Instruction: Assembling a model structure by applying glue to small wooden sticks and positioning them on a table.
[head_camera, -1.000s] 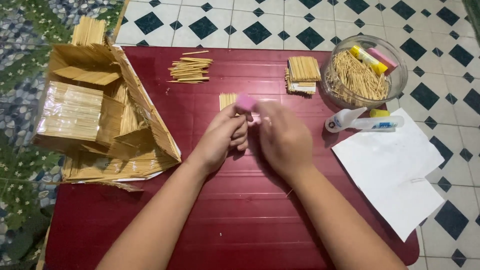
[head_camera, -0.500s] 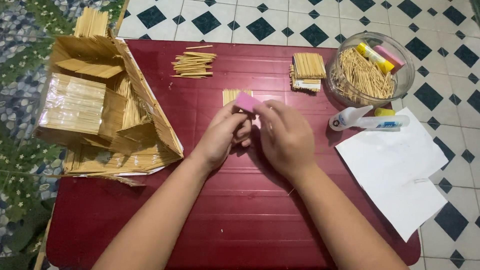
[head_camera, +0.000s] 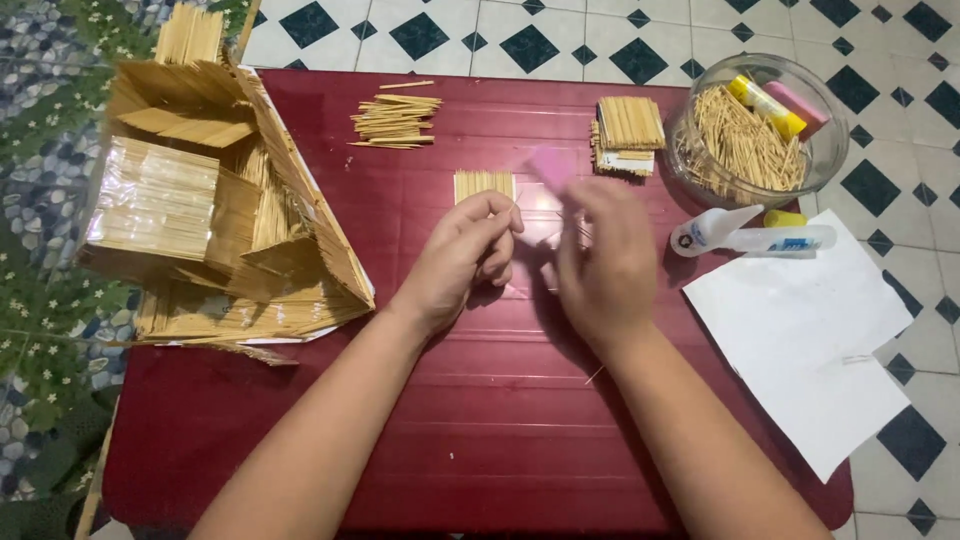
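While hands: left hand (head_camera: 468, 255) is pinching a stick panel (head_camera: 484, 185); right hand (head_camera: 600, 262), blurred, grip unclear
Risk: pink block (head_camera: 552, 165) might be snapping glued sticks if pressing hard

- Right of my fingers, a white glue bottle (head_camera: 745, 234) lies on its side on the bench, its label blue and white.
- Beyond it, a yellow glue stick (head_camera: 765, 105) leans inside the clear bowl (head_camera: 830, 150).
- A small yellow tube (head_camera: 785, 217) sits just behind the bottle.
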